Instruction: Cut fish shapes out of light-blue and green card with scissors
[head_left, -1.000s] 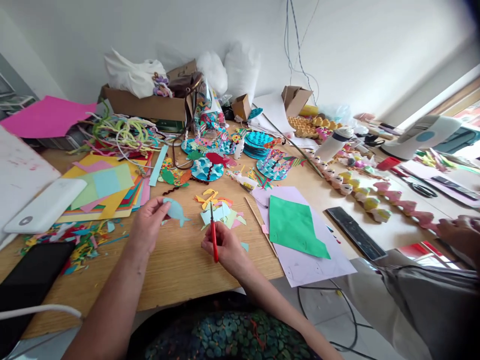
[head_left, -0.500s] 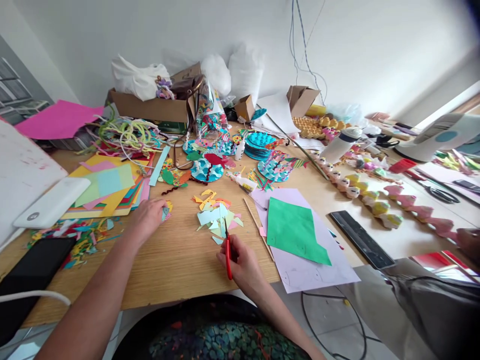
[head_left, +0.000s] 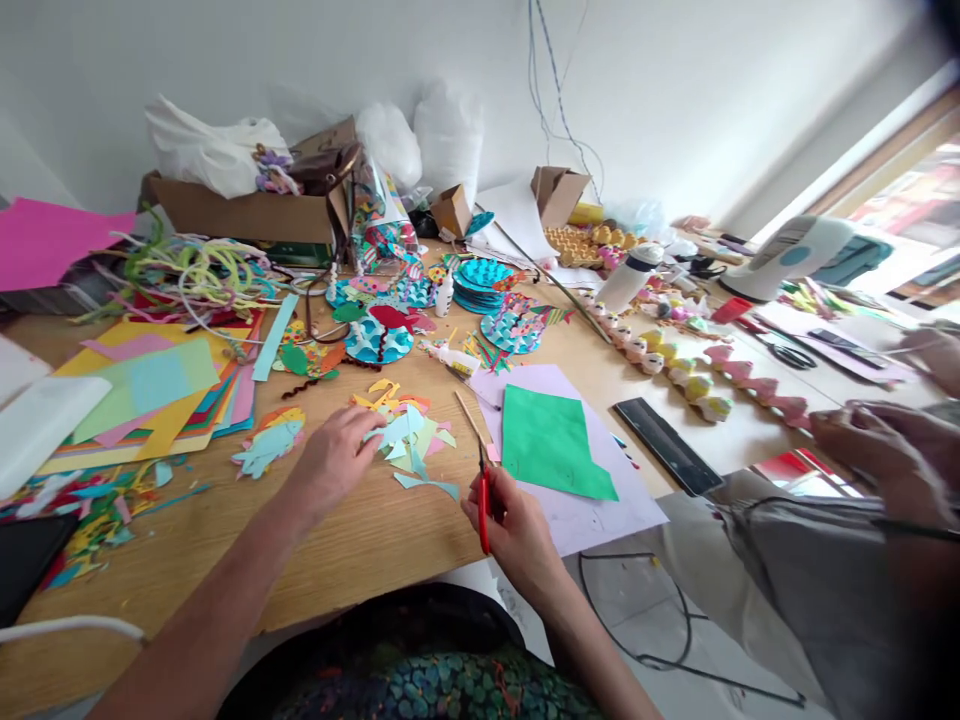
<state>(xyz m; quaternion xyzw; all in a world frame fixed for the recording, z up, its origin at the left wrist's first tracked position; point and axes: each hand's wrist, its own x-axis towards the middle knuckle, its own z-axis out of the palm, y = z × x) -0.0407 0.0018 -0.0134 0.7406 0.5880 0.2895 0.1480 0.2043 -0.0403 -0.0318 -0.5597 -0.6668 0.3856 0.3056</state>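
Observation:
My right hand (head_left: 519, 520) holds red-handled scissors (head_left: 484, 515), blades pointing away from me, beside a thin wooden stick (head_left: 471, 420). My left hand (head_left: 337, 450) holds nothing that I can see. Its fingers reach to the edge of a heap of paper scraps (head_left: 411, 435) in light blue, yellow and pink; whether they touch it I cannot tell. Left of that hand lie fish-shaped paper cut-outs (head_left: 270, 442), a light blue one on top. To the right, a green sheet (head_left: 551, 440) rests on a lilac sheet (head_left: 600, 520) with faint pencil lines.
Coloured paper sheets (head_left: 150, 390) and small trimmings (head_left: 97, 520) are on the left. Behind are decorated blue plates (head_left: 379, 340), a glue bottle (head_left: 457, 360) and a cardboard box (head_left: 240, 220). Painted egg-carton strips (head_left: 750, 385) and a co-worker's hands (head_left: 870, 440) are at right.
My left hand has moved right from the fish cut-outs to the scrap heap, leaving the cut-outs uncovered on the table. The scissors have shifted right and the view has turned right.

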